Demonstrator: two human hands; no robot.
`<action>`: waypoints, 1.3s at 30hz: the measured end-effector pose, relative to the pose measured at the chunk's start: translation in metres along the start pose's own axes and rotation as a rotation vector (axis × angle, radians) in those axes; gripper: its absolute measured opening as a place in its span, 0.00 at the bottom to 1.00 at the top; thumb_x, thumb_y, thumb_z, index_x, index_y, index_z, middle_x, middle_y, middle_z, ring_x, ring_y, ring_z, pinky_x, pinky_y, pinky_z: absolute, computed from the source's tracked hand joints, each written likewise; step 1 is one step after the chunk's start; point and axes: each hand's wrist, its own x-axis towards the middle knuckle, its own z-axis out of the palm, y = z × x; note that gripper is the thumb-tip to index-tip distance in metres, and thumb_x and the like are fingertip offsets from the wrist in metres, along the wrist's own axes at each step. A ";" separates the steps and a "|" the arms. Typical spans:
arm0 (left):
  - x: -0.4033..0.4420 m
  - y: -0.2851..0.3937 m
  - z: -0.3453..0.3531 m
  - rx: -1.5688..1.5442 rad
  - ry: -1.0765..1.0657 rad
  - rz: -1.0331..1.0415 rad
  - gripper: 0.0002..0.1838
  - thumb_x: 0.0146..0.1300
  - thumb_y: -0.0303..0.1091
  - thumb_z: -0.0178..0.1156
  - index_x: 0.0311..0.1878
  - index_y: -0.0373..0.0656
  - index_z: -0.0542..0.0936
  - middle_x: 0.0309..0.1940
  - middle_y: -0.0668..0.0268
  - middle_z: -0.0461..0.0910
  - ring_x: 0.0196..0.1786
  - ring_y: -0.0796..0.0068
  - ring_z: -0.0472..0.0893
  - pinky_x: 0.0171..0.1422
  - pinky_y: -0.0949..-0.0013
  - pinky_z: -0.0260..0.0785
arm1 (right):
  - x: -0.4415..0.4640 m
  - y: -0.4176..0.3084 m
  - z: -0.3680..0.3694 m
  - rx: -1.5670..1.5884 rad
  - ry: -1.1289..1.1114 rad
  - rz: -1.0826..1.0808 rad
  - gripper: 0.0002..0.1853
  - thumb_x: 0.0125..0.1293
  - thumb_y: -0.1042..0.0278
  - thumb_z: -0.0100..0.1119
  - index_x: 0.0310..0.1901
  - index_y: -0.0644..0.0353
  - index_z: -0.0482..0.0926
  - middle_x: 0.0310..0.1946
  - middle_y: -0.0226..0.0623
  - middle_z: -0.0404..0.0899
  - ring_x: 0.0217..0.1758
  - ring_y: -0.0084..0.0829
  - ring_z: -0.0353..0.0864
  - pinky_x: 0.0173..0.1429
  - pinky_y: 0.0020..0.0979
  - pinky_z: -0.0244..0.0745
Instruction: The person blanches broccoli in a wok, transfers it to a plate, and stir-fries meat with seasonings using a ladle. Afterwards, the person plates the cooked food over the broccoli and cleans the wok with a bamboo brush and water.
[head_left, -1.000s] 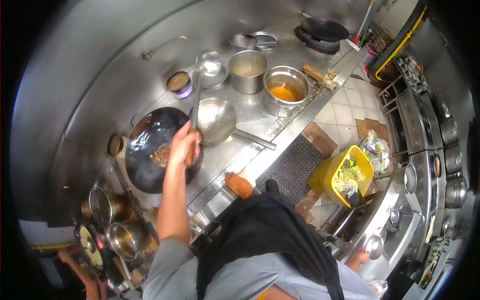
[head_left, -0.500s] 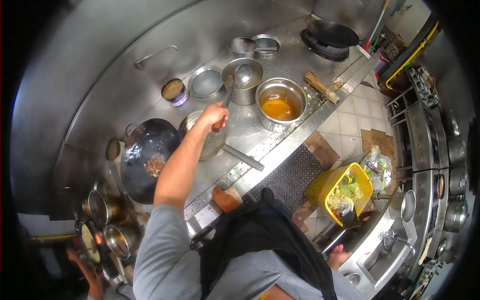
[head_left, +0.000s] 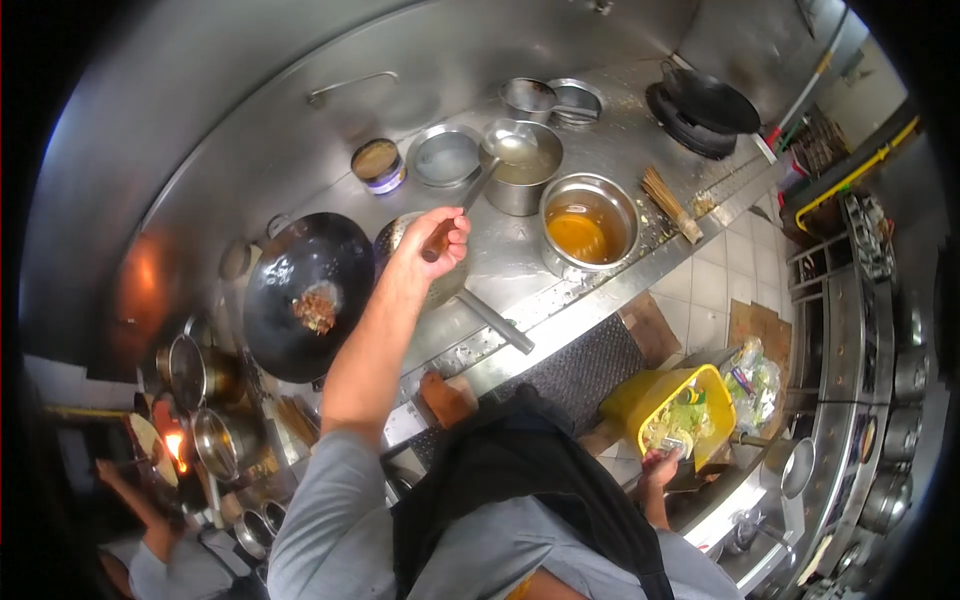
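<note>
My left hand [head_left: 440,240] is closed around the wooden grip of a metal ladle [head_left: 480,185]. The ladle's bowl is over the rim of a steel pot [head_left: 515,195] of cloudy liquid. Below my left hand is a perforated strainer [head_left: 497,322], partly covered by my arm. A black wok [head_left: 270,320] to the left holds a small heap of browned, chopped food [head_left: 317,308]. To the right stands a steel pot of orange-brown liquid [head_left: 580,235]. My right hand [head_left: 657,468] is low by the yellow bin's near edge, fingers curled; what they hold cannot be made out.
The yellow bin [head_left: 620,405] contains food scraps. A bamboo brush [head_left: 672,205] lies near the counter edge; a can [head_left: 378,165] and a metal bowl [head_left: 444,155] stand behind. At far left, a co-worker's arm [head_left: 140,500] is near a flame [head_left: 177,448]. Another wok [head_left: 710,100] sits back right.
The ladle stays in my left hand, its bowl still over the pot. My right hand has come up to the bin's edge. A flame has flared at the left, and the view has shifted.
</note>
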 end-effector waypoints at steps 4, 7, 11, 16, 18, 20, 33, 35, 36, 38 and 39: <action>-0.048 -0.009 -0.018 -0.269 -0.194 0.043 0.04 0.67 0.31 0.59 0.37 0.46 0.73 0.28 0.73 0.75 0.22 0.82 0.72 0.23 0.75 0.63 | -0.005 0.009 0.020 -0.154 -0.081 0.049 0.17 0.74 0.53 0.53 0.37 0.60 0.74 0.22 0.35 0.78 0.17 0.30 0.76 0.17 0.29 0.71; -0.099 -0.021 -0.039 -0.401 -0.257 0.097 0.03 0.70 0.31 0.56 0.39 0.45 0.73 0.28 0.72 0.74 0.22 0.82 0.72 0.22 0.76 0.63 | -0.015 0.019 0.059 -0.624 -0.385 -0.239 0.12 0.70 0.64 0.60 0.30 0.61 0.74 0.22 0.37 0.78 0.18 0.26 0.74 0.20 0.30 0.72; -0.190 -0.040 -0.082 -0.480 -0.277 0.220 0.02 0.71 0.32 0.55 0.41 0.47 0.73 0.28 0.71 0.74 0.20 0.81 0.71 0.20 0.74 0.62 | -0.124 -0.002 0.181 -0.737 -0.856 -0.478 0.12 0.72 0.67 0.59 0.30 0.60 0.73 0.21 0.32 0.77 0.19 0.21 0.72 0.23 0.25 0.68; -0.310 -0.059 -0.135 -0.239 0.123 0.387 0.20 0.70 0.30 0.55 0.64 0.50 0.68 0.28 0.68 0.74 0.19 0.75 0.72 0.19 0.72 0.64 | -0.299 0.032 0.308 -0.854 -1.416 -0.758 0.07 0.68 0.72 0.60 0.43 0.64 0.82 0.34 0.45 0.85 0.34 0.36 0.85 0.40 0.33 0.78; -0.340 -0.062 -0.158 0.001 0.310 0.362 0.32 0.68 0.28 0.56 0.74 0.48 0.61 0.26 0.68 0.74 0.18 0.76 0.72 0.19 0.71 0.64 | -0.377 0.058 0.338 -0.740 -1.630 -1.081 0.07 0.65 0.72 0.61 0.43 0.63 0.82 0.40 0.48 0.84 0.41 0.50 0.83 0.47 0.40 0.80; -0.354 -0.069 -0.194 0.171 0.437 0.374 0.36 0.66 0.27 0.56 0.77 0.47 0.58 0.26 0.68 0.74 0.18 0.76 0.72 0.19 0.71 0.65 | -0.436 0.088 0.363 -0.692 -1.760 -1.350 0.08 0.63 0.71 0.62 0.43 0.62 0.83 0.42 0.45 0.84 0.48 0.48 0.82 0.56 0.42 0.76; -0.375 -0.175 -0.228 0.745 1.192 0.364 0.36 0.61 0.29 0.60 0.75 0.45 0.65 0.42 0.49 0.85 0.43 0.58 0.86 0.53 0.61 0.75 | -0.489 0.167 0.356 -0.678 -1.802 -1.316 0.16 0.67 0.64 0.61 0.54 0.60 0.81 0.48 0.41 0.84 0.54 0.43 0.79 0.59 0.43 0.73; -0.358 -0.206 -0.234 0.530 1.039 0.582 0.38 0.64 0.28 0.58 0.78 0.45 0.57 0.35 0.62 0.80 0.21 0.77 0.74 0.22 0.70 0.70 | -0.496 0.164 0.342 -0.807 -2.024 -0.620 0.18 0.68 0.61 0.61 0.57 0.60 0.79 0.48 0.41 0.84 0.53 0.40 0.80 0.58 0.41 0.74; -0.354 -0.209 -0.208 0.347 1.014 0.595 0.38 0.65 0.29 0.58 0.77 0.46 0.55 0.37 0.62 0.78 0.23 0.77 0.75 0.22 0.70 0.71 | -0.507 0.164 0.333 -0.946 -2.038 0.098 0.21 0.70 0.59 0.61 0.59 0.59 0.77 0.47 0.40 0.84 0.51 0.37 0.80 0.56 0.39 0.75; -0.341 -0.215 -0.174 0.154 0.807 0.776 0.36 0.69 0.32 0.58 0.76 0.46 0.53 0.41 0.60 0.78 0.24 0.77 0.77 0.22 0.68 0.73 | -0.532 0.147 0.320 -0.910 -2.020 0.732 0.20 0.70 0.59 0.61 0.59 0.59 0.74 0.46 0.40 0.82 0.47 0.32 0.81 0.51 0.34 0.78; -0.349 -0.213 -0.155 0.094 0.663 0.756 0.33 0.71 0.33 0.56 0.75 0.47 0.53 0.46 0.59 0.79 0.29 0.74 0.80 0.28 0.67 0.75 | -0.540 0.134 0.318 -1.009 -2.044 0.535 0.18 0.68 0.61 0.61 0.56 0.59 0.73 0.45 0.40 0.82 0.44 0.32 0.81 0.49 0.34 0.79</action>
